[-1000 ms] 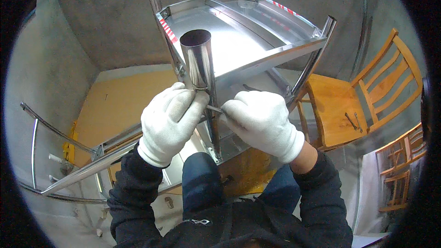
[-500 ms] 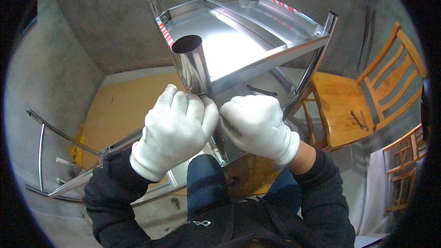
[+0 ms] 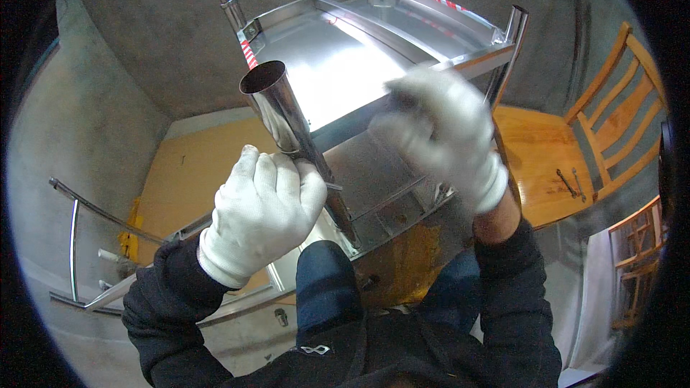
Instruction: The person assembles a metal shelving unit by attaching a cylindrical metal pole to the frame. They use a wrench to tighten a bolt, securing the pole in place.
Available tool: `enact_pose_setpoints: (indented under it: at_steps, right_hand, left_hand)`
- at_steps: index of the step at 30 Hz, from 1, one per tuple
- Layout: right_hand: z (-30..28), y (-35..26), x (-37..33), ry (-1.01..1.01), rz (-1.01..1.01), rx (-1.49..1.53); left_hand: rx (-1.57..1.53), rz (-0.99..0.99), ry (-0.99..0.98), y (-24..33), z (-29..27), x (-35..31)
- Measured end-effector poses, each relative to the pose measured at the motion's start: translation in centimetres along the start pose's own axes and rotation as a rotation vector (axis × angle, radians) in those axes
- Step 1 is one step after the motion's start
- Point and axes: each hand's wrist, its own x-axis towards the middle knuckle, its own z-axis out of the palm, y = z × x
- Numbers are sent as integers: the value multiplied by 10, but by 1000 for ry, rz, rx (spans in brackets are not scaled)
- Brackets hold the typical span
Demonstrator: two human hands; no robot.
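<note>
- The left hand (image 3: 262, 212), in a white knitted glove, is at the metal leg (image 3: 286, 121), its fingers bent and grasping just below the wide upper part; the fingertips are mostly hidden.
- The metal leg stands in front of the person, tilted, with its open round end toward the upper left and its thinner lower part running down past the glove to near the person's knee.
- A short metal piece (image 3: 333, 187) juts out of the thinner part, just right of the left glove.
- The right hand (image 3: 451, 133), gloved alike, is raised well apart from the leg, in front of the metal frame; it is blurred, so whether its fingers are clenched or loose cannot be told. Something dark shows by its fingertips, too smeared to name.
- The metal frame (image 3: 479, 65) holds a shiny panel (image 3: 345, 54), with round posts at its corners and red-and-white striped tape (image 3: 248, 54) along its edges.
- At the right stands a wooden chair (image 3: 532, 147); two wrenches (image 3: 567, 184) lie side by side on its seat.
- At the left, a tan board (image 3: 208, 154) lies beyond a curved metal rail (image 3: 108, 208).
- A small metal fitting (image 3: 280, 316) rests on the floor, left of the knees.
</note>
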Motion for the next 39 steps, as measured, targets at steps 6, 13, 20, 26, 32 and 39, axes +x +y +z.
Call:
enact_pose_setpoints:
  at_steps: [6,13,20,26,32,39]
  right_hand:
    - [-18,46,1,-229,-27,-339]
    - [-9,47,-2,-172,37,-272]
    - [-6,48,-4,-107,16,-253]
    - [-7,47,-5,-95,14,-273]
    - [-4,49,-6,-61,10,-236]
    - [-4,52,-8,-63,-6,-238]
  left_hand:
    - [-42,16,47,-1,5,2]
    - [-75,-12,7,-2,3,2]
    - [-209,-159,63,4,4,5]
    - [-482,-412,173,18,8,3]
    - [-611,-603,260,25,13,3]
    - [-495,-582,68,17,-7,15]
